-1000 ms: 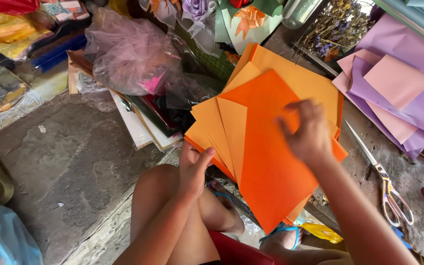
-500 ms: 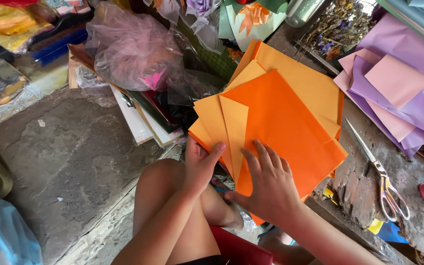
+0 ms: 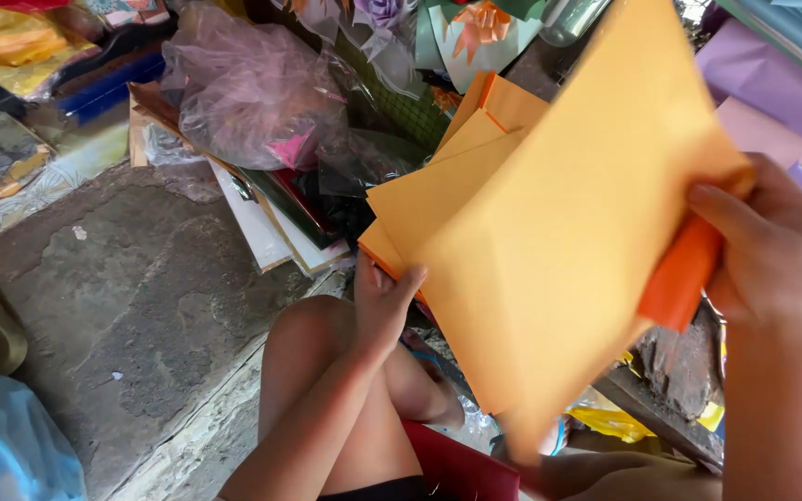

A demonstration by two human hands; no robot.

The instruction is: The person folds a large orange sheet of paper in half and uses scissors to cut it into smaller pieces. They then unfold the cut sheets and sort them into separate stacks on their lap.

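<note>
Right hand (image 3: 772, 246) clamped on upper-right edge of large orange paper sheet (image 3: 559, 241), centre frame, long axis upper right to lower centre. Left hand (image 3: 384, 295) pinching lower-left edge, equally near. Purple paper (image 3: 772, 88) upper right.

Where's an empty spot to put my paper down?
The bare stone floor, between the blue bag, the knee and the white boards, is free. Around the pink plastic bag and purple sheets it's crowded.

The right hand (image 3: 772, 250) has lifted the orange paper sheet (image 3: 568, 241) up, its paler side now showing.
</note>
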